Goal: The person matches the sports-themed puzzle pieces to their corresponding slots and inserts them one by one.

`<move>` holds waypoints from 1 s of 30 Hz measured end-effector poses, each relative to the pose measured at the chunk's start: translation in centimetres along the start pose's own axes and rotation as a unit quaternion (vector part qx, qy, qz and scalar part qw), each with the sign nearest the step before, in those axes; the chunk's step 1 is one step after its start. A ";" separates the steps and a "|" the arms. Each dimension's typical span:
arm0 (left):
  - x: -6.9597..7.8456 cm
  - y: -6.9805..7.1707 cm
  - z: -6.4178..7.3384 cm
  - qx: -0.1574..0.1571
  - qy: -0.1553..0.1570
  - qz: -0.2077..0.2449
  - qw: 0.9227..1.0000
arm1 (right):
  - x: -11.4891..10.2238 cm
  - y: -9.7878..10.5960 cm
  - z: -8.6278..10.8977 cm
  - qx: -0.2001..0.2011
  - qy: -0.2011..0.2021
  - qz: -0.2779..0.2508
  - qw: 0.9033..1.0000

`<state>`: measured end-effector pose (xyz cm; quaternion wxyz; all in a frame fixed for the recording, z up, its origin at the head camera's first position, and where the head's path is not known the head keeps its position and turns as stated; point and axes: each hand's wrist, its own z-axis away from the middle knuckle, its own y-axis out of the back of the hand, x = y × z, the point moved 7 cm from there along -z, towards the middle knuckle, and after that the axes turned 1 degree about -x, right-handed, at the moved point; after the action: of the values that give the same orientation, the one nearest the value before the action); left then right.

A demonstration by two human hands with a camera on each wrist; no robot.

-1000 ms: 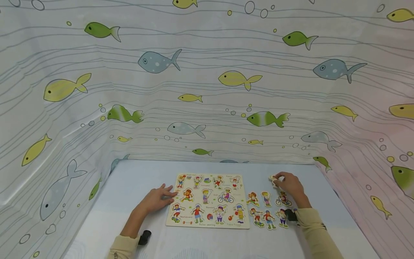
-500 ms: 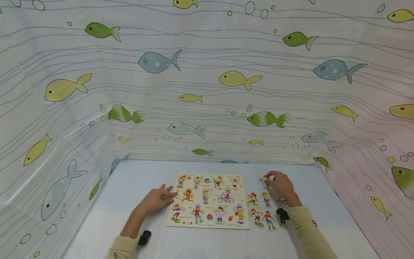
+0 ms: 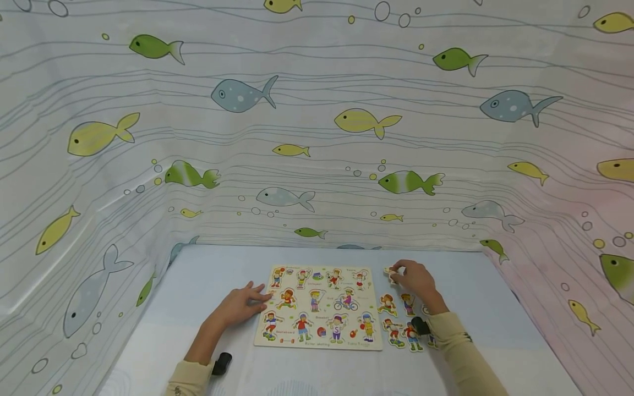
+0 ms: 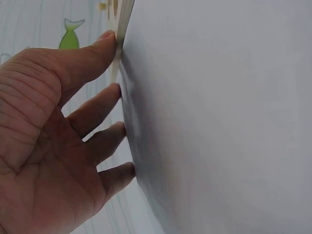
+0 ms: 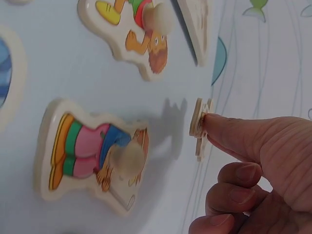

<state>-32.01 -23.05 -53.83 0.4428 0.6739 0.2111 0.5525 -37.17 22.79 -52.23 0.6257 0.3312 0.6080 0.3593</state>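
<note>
My right hand (image 3: 416, 281) pinches a small wooden knobbed puzzle piece (image 3: 389, 274) between thumb and fingers, just off the board's upper right corner. In the right wrist view that piece (image 5: 197, 127) is edge-on over its shadow, its picture hidden, with the other fingers curled below. The wooden puzzle board (image 3: 267, 345) lies flat, covered with printed sports figures. At its left edge rests my left hand (image 3: 241, 306), fingers spread. The left wrist view has the thumb (image 4: 92, 58) against the board's edge and the other fingertips down on the tabletop.
Several loose puzzle pieces lie right of the board, among them a running figure (image 3: 387, 303) and a golfer (image 5: 90, 153); my right forearm partly covers others. The white table (image 3: 208, 269) is enclosed by fish-patterned sheeting (image 3: 327, 165).
My right hand has moved left with the pinched puzzle piece, from above the cyclist piece toward the board's upper right corner. The left hand and the board have stayed still.
</note>
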 end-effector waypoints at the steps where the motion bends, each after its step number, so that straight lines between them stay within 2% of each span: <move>1: 0.0 0.0 0.0 -0.001 0.000 0.000 1.000 | -0.1 -0.1 -0.1 -0.002 -0.002 0.002 1.000; 6: -0.1 -0.2 -0.1 -0.002 0.004 0.000 1.000 | -0.8 -0.6 -0.3 -0.003 0.001 0.007 1.000; 18: 0.0 -0.1 0.1 0.000 0.006 -0.001 1.000 | -3.3 -1.5 -0.3 0.001 0.051 -0.006 0.999; 30: 0.4 0.0 0.2 0.009 -0.015 -0.016 1.000 | -5.2 -2.3 -0.5 0.007 0.078 -0.013 0.997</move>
<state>-31.71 -22.84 -53.59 0.4489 0.6827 0.2202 0.5329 -37.53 17.14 -51.44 0.5784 0.2989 0.6617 0.3719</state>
